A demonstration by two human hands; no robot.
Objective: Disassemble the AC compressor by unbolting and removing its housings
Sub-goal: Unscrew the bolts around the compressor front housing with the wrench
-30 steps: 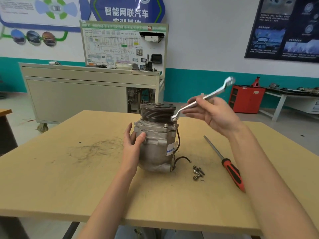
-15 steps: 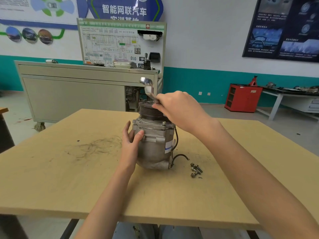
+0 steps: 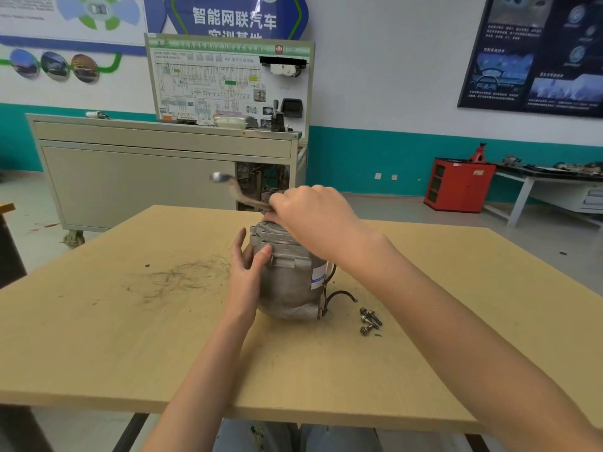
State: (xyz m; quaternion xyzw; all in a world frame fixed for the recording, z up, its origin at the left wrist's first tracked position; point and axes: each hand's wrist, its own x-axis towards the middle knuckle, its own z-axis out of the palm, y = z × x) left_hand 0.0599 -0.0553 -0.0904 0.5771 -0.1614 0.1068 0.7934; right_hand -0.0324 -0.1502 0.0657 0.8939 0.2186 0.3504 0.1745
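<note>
bracing the compressor (image 3: 287,285) from its left side, the left hand (image 3: 246,275) lies with straight fingers against the casing and its thumb on the flange. the cast metal body stands upright on the table (image 3: 130,337) between the two hands. it looks heavy, stiff and probably greasy (the ribbed flange seems the surest hold). on top of it the right hand (image 3: 310,216) is clenched round a blurred wrench (image 3: 236,194). loose bolts (image 3: 370,321) lie under the right forearm.

Bare forearms, bare left hand (image 3: 247,274) and right hand (image 3: 313,220), grey-blue jeans (image 3: 339,437).
</note>
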